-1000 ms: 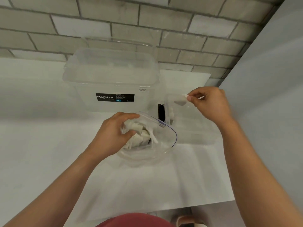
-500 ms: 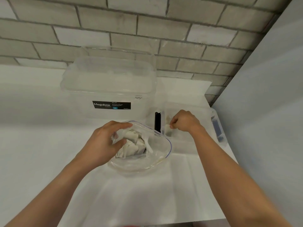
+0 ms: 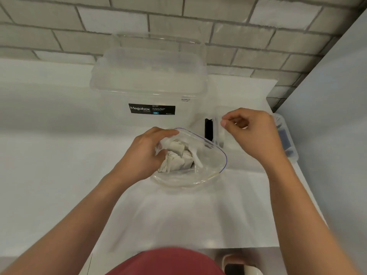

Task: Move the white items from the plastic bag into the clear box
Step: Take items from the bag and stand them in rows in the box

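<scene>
- The table (image 3: 49, 155) carries everything; a large lidded tub (image 3: 149, 76) stands at the back, and I judge it is not part of the task.
- The clear box (image 3: 286, 135) sits open just right of the bag, below your right hand.
- The plastic bag (image 3: 208, 169) gapes upward, with your left hand (image 3: 143, 157) gripping its rim.
- Your right hand (image 3: 252, 133) hovers over the box with its fingers curled; I cannot tell whether it holds anything.
- White items (image 3: 176, 155) lie piled in the bag, so you look mid-transfer. Next, reach in and pinch one.

Large clear storage tub (image 3: 149, 80) with a black label (image 3: 152, 109) reading "Megabox" stands at 12 o'clock on the white counter (image 3: 49, 155). Brick wall (image 3: 238, 36) behind. Grey panel (image 3: 337, 86) at 3 o'clock.
</scene>
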Available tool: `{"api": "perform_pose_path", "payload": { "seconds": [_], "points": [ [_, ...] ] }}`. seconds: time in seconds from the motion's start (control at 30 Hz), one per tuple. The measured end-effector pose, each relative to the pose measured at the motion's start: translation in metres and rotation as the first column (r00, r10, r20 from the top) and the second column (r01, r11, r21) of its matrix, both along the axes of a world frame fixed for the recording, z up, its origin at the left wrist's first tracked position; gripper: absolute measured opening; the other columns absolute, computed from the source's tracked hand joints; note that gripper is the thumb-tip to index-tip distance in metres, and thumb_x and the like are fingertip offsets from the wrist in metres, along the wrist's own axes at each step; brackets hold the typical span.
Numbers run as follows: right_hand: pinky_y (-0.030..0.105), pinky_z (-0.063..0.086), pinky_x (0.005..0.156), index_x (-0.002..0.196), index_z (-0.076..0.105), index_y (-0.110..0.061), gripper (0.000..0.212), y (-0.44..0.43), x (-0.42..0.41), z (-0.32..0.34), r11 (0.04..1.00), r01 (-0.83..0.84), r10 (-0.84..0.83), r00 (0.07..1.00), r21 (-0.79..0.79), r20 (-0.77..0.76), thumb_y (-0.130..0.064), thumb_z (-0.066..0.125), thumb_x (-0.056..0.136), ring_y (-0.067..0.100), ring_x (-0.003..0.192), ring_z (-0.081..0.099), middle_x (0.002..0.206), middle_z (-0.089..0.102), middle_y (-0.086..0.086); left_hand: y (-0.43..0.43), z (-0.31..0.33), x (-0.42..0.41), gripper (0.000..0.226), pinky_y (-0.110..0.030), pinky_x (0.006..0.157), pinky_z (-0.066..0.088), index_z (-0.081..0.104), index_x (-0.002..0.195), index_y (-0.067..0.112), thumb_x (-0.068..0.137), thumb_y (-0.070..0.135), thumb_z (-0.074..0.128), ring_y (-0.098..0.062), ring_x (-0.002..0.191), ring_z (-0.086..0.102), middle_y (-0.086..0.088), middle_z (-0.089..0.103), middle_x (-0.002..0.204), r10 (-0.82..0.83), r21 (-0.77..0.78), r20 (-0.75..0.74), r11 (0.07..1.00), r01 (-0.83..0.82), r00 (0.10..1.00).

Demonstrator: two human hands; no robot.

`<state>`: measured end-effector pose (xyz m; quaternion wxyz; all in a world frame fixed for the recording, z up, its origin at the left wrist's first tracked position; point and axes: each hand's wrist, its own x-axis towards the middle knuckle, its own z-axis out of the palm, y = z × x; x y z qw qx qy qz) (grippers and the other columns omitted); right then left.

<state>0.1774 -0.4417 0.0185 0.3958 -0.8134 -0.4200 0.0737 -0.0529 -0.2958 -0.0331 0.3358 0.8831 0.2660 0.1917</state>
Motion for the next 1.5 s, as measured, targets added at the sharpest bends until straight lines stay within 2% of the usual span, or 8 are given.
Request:
{"api": "perform_pose_path", "payload": {
  "seconds": [0.07, 0.17, 0.37, 0.47, 0.57, 0.83, 1.33, 1.5],
  "points": [
    [0.018, 0.053, 0.071, 0.087, 0.078, -0.029, 0.005, -0.002, -0.038, 0.01, 0.984, -0.176, 0.178, 0.977, 0.027, -0.116, -0.025, 0.077, 0.086, 0.006, 0.075, 0.069, 0.078, 0.074, -0.016, -0.001, 0.0, 0.0, 0.06, -0.002, 0.07, 0.036, 0.059, 0.131, 0.032, 0.084, -0.006, 0.061, 0.002, 0.082, 0.053, 0.016, 0.057, 0.111, -0.013, 0.001, -0.001, 1.0, 0.013, 1.0],
    [0.021, 0.055, 0.074, 0.089, 0.08, -0.031, 0.009, 0.011, -0.068, -0.013, 0.898, -0.363, 0.35, 0.932, -0.25, -0.096, -0.023, 0.075, 0.088, 0.002, 0.079, 0.069, 0.081, 0.075, -0.017, -0.001, 0.0, -0.003, 0.065, -0.001, 0.073, 0.035, 0.059, 0.132, 0.03, 0.08, -0.01, 0.056, 0.006, 0.085, 0.052, 0.016, 0.056, 0.111, -0.031, 0.022, 0.001, 0.999, 0.031, 1.0],
    [0.035, 0.051, 0.065, 0.086, 0.075, -0.02, 0.018, 0.045, -0.078, -0.082, 0.813, -0.14, 0.325, 0.915, -0.565, 0.241, -0.012, 0.06, 0.088, 0.034, 0.081, 0.064, 0.079, 0.068, 0.008, -0.001, -0.006, -0.012, 0.066, 0.0, 0.079, 0.033, 0.059, 0.133, 0.027, 0.079, -0.011, 0.053, 0.009, 0.089, 0.051, 0.01, 0.056, 0.12, -0.062, 0.033, 0.019, 0.998, 0.061, 0.998],
    [0.032, 0.043, 0.063, 0.096, 0.074, -0.017, 0.017, 0.05, -0.085, -0.089, 0.79, -0.064, 0.292, 0.914, -0.61, 0.282, -0.014, 0.057, 0.092, 0.037, 0.089, 0.063, 0.09, 0.067, 0.013, -0.001, -0.007, -0.013, 0.064, -0.001, 0.081, 0.034, 0.059, 0.133, 0.027, 0.081, -0.01, 0.054, 0.002, 0.088, 0.052, 0.007, 0.057, 0.121, -0.079, 0.016, 0.028, 0.997, 0.079, 0.996],
    [0.033, 0.041, 0.065, 0.104, 0.073, -0.02, 0.025, 0.049, -0.09, -0.089, 0.772, -0.055, 0.289, 0.917, -0.633, 0.273, -0.01, 0.053, 0.092, 0.039, 0.093, 0.062, 0.097, 0.066, 0.014, 0.0, -0.006, -0.013, 0.062, 0.001, 0.08, 0.032, 0.058, 0.134, 0.027, 0.083, -0.008, 0.054, 0.012, 0.088, 0.051, 0.012, 0.054, 0.119, -0.081, -0.011, 0.031, 0.997, 0.081, 0.996],
    [0.036, 0.057, 0.069, 0.09, 0.075, -0.027, 0.017, 0.026, -0.097, -0.038, 0.91, -0.148, 0.255, 0.936, -0.387, 0.243, -0.017, 0.062, 0.086, 0.02, 0.076, 0.068, 0.075, 0.072, -0.007, 0.009, -0.004, -0.011, 0.062, 0.002, 0.078, 0.032, 0.057, 0.136, 0.026, 0.084, -0.007, 0.055, 0.011, 0.088, 0.051, 0.008, 0.058, 0.121, -0.047, -0.045, 0.061, 0.998, 0.05, 0.997],
    [0.039, 0.057, 0.07, 0.094, 0.076, -0.028, 0.014, 0.005, -0.081, -0.017, 0.941, -0.142, 0.244, 0.915, -0.308, 0.322, -0.024, 0.063, 0.093, 0.016, 0.079, 0.067, 0.09, 0.073, -0.012, 0.009, -0.002, -0.007, 0.063, 0.001, 0.076, 0.034, 0.055, 0.137, 0.03, 0.085, -0.005, 0.055, 0.004, 0.088, 0.054, 0.012, 0.058, 0.122, -0.027, -0.061, 0.045, 0.998, 0.029, 0.999],
    [0.008, 0.047, 0.068, 0.094, 0.078, -0.032, 0.009, -0.02, -0.051, 0.032, 0.998, -0.056, 0.06, 0.971, -0.022, 0.23, -0.025, 0.074, 0.09, -0.004, 0.076, 0.066, 0.08, 0.069, -0.029, 0.012, -0.001, -0.01, 0.063, -0.002, 0.074, 0.035, 0.054, 0.138, 0.032, 0.086, -0.004, 0.057, 0.003, 0.086, 0.054, 0.014, 0.058, 0.121, -0.006, -0.052, 0.038, 0.999, 0.008, 0.999]
  ]
}}
